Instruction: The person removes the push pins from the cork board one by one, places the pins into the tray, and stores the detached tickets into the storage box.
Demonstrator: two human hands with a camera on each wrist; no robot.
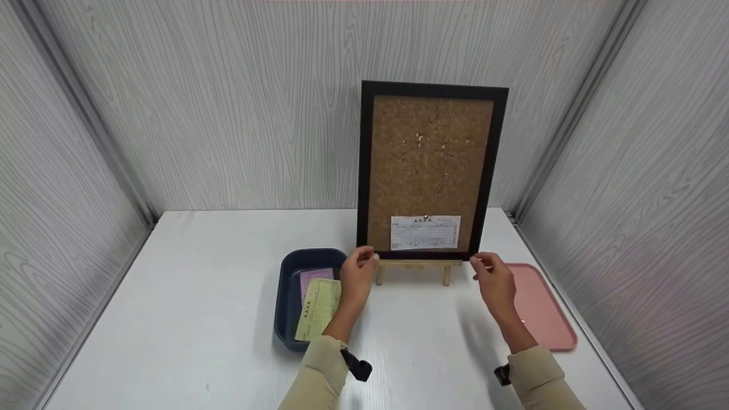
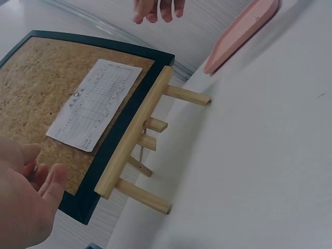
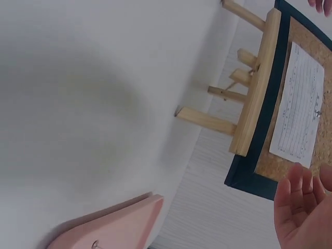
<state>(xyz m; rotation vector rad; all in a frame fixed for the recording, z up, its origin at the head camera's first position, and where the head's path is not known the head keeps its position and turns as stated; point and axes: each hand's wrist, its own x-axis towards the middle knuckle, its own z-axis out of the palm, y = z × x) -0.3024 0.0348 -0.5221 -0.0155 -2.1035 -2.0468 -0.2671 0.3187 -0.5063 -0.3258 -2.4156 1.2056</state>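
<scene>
A black-framed cork board (image 1: 430, 154) stands upright on a small wooden easel (image 1: 420, 263). Near its lower edge hangs a white printed slip (image 1: 425, 233), fixed at the top by a small metallic pin (image 1: 425, 217). My left hand (image 1: 359, 276) is by the board's lower left corner, fingers loosely bent; the left wrist view shows it overlapping the frame. By the lower right corner is my right hand (image 1: 495, 282); its fingers (image 3: 296, 189) look relaxed, with nothing visible between them and the thumb.
To the left of the easel, a dark blue bin (image 1: 279, 304) contains a yellow-green slip (image 1: 319, 307) and a purple slip (image 1: 310, 277). A pink tray (image 1: 547, 313) lies at the right, with a small metallic item (image 3: 95, 244) in it. Wood-grain panels (image 1: 245, 102) enclose the white table (image 1: 188, 319).
</scene>
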